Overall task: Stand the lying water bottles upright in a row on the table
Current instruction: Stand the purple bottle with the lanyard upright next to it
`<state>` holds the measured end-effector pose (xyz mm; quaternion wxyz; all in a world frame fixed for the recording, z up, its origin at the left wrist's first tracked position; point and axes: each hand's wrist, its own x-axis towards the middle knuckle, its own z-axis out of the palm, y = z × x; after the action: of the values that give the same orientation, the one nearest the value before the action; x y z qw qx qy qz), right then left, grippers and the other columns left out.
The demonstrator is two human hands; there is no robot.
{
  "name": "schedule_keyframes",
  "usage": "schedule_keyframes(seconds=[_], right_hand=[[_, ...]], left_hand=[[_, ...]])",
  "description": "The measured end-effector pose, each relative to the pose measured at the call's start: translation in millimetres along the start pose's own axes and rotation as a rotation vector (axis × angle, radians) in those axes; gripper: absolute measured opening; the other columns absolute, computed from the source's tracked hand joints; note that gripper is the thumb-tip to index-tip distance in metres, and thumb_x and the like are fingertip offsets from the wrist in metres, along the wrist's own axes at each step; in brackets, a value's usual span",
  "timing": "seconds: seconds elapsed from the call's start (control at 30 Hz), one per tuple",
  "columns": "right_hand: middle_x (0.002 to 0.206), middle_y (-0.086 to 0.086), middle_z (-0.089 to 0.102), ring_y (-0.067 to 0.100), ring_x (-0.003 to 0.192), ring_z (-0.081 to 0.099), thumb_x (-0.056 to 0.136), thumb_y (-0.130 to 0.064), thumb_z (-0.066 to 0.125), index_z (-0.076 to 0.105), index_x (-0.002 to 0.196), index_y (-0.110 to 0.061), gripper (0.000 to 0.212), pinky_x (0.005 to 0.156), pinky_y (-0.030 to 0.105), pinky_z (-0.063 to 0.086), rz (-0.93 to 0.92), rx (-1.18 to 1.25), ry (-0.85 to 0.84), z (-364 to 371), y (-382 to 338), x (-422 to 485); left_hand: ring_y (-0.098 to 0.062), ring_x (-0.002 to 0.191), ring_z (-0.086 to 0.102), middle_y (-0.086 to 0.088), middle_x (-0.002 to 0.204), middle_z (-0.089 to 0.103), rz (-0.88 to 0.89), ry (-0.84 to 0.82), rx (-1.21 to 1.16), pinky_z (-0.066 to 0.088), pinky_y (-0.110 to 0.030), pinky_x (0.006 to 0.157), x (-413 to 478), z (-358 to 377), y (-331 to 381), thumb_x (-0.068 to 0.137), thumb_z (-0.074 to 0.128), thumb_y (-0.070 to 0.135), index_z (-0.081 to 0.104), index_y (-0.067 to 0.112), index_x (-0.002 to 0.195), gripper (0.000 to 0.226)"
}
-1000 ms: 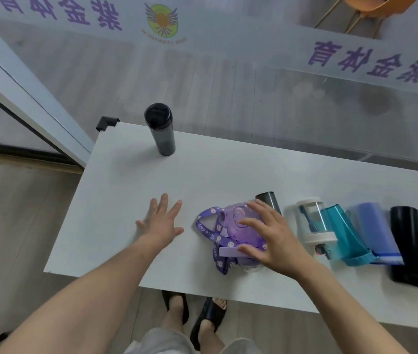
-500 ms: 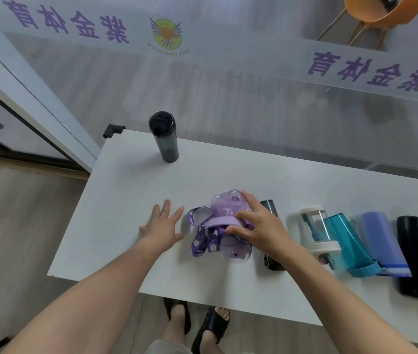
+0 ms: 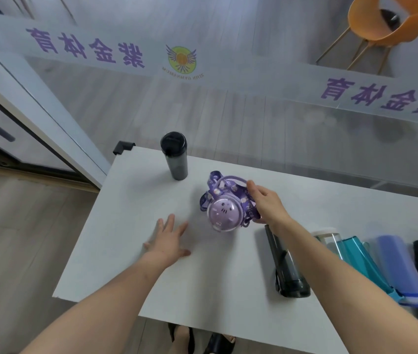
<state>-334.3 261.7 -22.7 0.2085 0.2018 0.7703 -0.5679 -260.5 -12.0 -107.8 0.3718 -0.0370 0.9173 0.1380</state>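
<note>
Glass wall with purple lettering, orange chair, wood floor

An orange chair stands beyond a glass wall bearing purple lettering and a round logo. Sandalled feet show below the table's near edge.

Two bottles stood upright: a black one at eleven o'clock, a purple one centrally. Five lay at four o'clock.

Matt white table, glossy translucent plastic purple bottle
</note>
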Motion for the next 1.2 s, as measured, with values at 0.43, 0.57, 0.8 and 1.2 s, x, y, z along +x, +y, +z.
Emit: schedule_keyframes(seconds=[0.43,0.57,0.8,1.2], right_hand=[[0.102,0.007,0.075,0.028,0.096,0.071,0.099,-0.062,0.051,0.069,0.114,-0.022,0.046,0.085,0.045,0.062,0.169,0.129,0.032,2,-1,37],[0.123,-0.002,0.067,0.016,0.113,0.059,0.104,-0.044,0.053,0.066,0.127,-0.018,0.037,0.086,0.019,0.044,-0.204,-0.097,0.27,6,5,21],[0.14,-0.003,0.056,0.014,0.129,0.05,0.088,-0.052,0.07,0.065,0.132,-0.019,0.055,0.11,0.027,0.037,-0.697,-0.44,0.225,21,10,-9],[0.168,-0.002,0.027,0.023,0.154,0.021,0.087,-0.029,0.08,0.04,0.155,-0.036,0.08,0.124,0.044,0.024,-0.688,-0.804,-0.108,-4,-12,8]], left_hand=[[-0.031,0.155,-0.019,0.005,0.169,-0.025,0.002,-0.005,0.175,0.042,-0.071,0.099,8,6,-6,0.093,0.071,0.045,-0.003,0.051,0.16,0.1],[-0.031,0.155,-0.02,0.005,0.169,-0.026,0.004,-0.012,0.164,0.041,-0.073,0.099,8,5,-6,0.093,0.071,0.044,-0.002,0.05,0.16,0.1],[-0.029,0.155,-0.021,0.007,0.168,-0.026,0.005,-0.015,0.109,0.036,-0.076,0.102,5,4,-5,0.092,0.074,0.041,0.003,0.052,0.16,0.099],[-0.028,0.155,-0.022,0.007,0.168,-0.027,-0.001,-0.01,0.103,0.036,-0.076,0.104,3,4,-4,0.093,0.073,0.041,0.001,0.052,0.16,0.099]])
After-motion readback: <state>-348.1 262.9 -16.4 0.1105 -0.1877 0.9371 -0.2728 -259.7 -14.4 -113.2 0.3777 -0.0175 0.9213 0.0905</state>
